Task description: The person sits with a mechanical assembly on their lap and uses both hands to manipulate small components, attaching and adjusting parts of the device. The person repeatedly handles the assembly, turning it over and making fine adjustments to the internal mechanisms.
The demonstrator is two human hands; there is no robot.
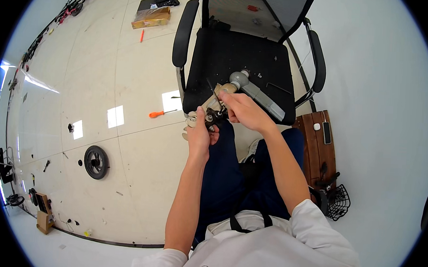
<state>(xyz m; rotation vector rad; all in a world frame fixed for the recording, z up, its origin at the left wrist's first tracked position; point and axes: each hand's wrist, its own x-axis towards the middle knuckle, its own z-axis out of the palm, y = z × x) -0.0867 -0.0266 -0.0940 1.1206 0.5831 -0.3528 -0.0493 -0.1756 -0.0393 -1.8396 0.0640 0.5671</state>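
Note:
My left hand (202,135) is closed around a beige-and-black mechanical part (216,118) above my knee, at the chair's front edge. Between the fingers of my right hand (244,110) is a thin black rod-like tool (212,89), probably a hex key, though its lower end is hidden by the part. Beige pieces (210,103) of the part stretch up onto the black chair seat (213,51). Just beyond my right hand a grey rounded joint (238,79) and a long grey housing (264,101) lie on the seat.
An L-shaped hex key (278,87) and small screws (259,75) lie on the seat. On the floor are an orange screwdriver (156,114), a black wheel (96,162) and a cardboard box (152,17). A wooden bench (315,148) at right bears a phone (326,132); a black basket (338,203) is nearby.

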